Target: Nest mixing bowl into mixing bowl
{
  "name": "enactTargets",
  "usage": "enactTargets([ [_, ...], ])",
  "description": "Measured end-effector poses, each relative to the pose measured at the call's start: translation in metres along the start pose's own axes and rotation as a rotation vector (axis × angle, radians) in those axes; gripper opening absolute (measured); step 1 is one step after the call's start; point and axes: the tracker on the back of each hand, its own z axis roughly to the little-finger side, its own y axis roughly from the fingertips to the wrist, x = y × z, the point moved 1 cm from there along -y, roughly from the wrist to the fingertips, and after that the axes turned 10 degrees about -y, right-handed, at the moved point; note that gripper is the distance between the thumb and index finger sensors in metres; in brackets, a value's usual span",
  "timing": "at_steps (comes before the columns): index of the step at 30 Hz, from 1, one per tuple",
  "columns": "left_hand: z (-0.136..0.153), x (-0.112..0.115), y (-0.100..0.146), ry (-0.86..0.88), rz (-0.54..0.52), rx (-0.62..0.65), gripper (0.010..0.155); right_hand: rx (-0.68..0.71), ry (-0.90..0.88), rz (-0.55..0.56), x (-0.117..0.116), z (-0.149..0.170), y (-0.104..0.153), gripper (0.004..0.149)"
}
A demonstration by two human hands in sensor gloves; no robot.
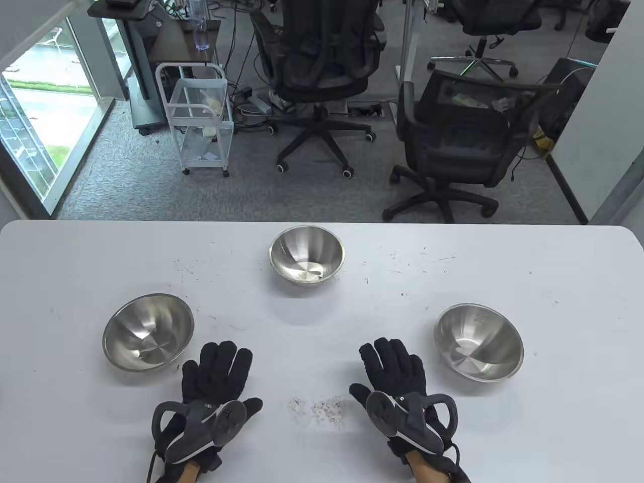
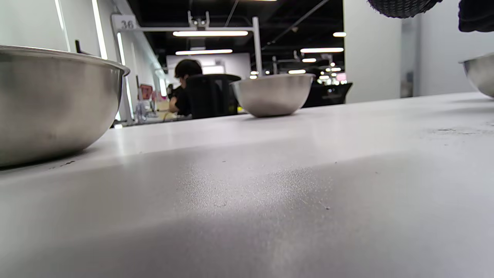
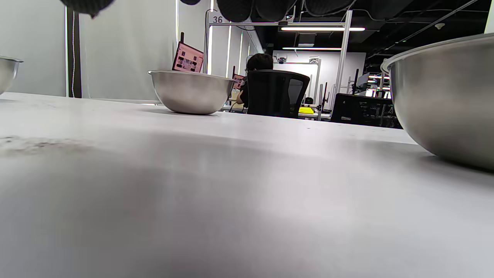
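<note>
Hands flat, fingers spread, holding nothing: left hand (image 1: 214, 385), right hand (image 1: 397, 385) near table (image 1: 322, 453) front edge. Three steel mixing bowls stand apart. Nesting unstarted; next, grip one.

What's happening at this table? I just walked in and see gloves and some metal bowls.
A person in sensor gloves is about to nest steel mixing bowls, but nothing has started. The left hand and right hand lie flat on the white table, holding nothing. Three bowls stand upright and apart: the left bowl beside the left hand, the right bowl beside the right hand, and the far bowl at the middle. All are empty; none is nested yet.
</note>
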Motion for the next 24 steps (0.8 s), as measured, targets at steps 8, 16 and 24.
enactTargets([
  [8,0.001,0.0,0.0,0.003,0.0,-0.005,0.092,0.003,0.001,-0.014,-0.001,-0.001,0.0,0.077],
  [16,0.009,-0.002,0.001,0.025,-0.009,-0.03,0.089,0.003,0.006,-0.023,-0.002,-0.001,-0.001,0.077],
  [24,0.033,-0.006,0.006,0.046,-0.068,-0.15,0.085,0.012,-0.009,-0.027,-0.003,-0.002,-0.001,0.077],
])
